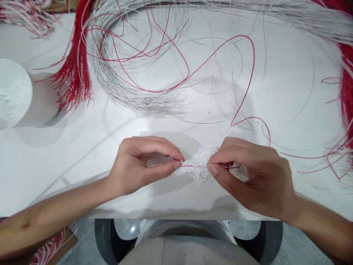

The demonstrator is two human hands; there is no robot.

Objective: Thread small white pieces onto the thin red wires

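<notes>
Both hands are over the front of the white table. My left hand [146, 162] pinches thumb and forefinger together at the left end of a thin red wire [187, 166]; a tiny white bit shows at the fingertips. To the right, my right hand [248, 173] grips the wire between thumb and forefinger, and a red length comes out behind the fingers. Between the hands the strand looks partly red and partly pale. Under it lies a scatter of tiny white bits [205, 176]. A long red wire [254, 55] loops across the table toward the right hand.
A coiled bundle of white wires [124, 94] lies at the back, with a red wire bundle [78, 70] at its left. More red wires [348, 88] hang at the far right. On the left stands a white cylindrical container [41, 99]. The table's front edge [171, 217] is near my body.
</notes>
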